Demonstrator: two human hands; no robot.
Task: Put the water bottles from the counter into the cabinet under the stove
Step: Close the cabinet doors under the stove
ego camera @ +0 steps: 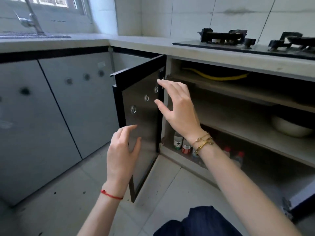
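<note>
Desk [136,42], far left to right: bare along the stretch in view, with no water bottles standing on it; only the tap by the window and the stove [252,43] set into it.

Closed cabinet fronts, left: shut, not part of my work.

Left hand [121,150]: empty, fingers loosely spread, at the free edge of the open door [141,120], I judge to steady it or swing it shut. Red thread at the wrist.

Door: hinged at the cabinet's left post and swung out toward me, so the opening under the stove is clear for reaching in.

Right hand [179,106]: empty, fingers splayed, raised near the upper hinge and in front of the cabinet [255,150] mouth. It holds nothing. Gold bangles at the wrist.

Water bottles [182,143]: upright on the bottom shelf, grouped at the front left corner where they are easy to set down; more red-capped ones further right behind my forearm, though blur there leaves the count uncertain.

Middle shelf, right: a pale bowl. Top recess: a yellow hose under the stove.

Status, by my reckoning: stowing looks done, closing remains.
</note>
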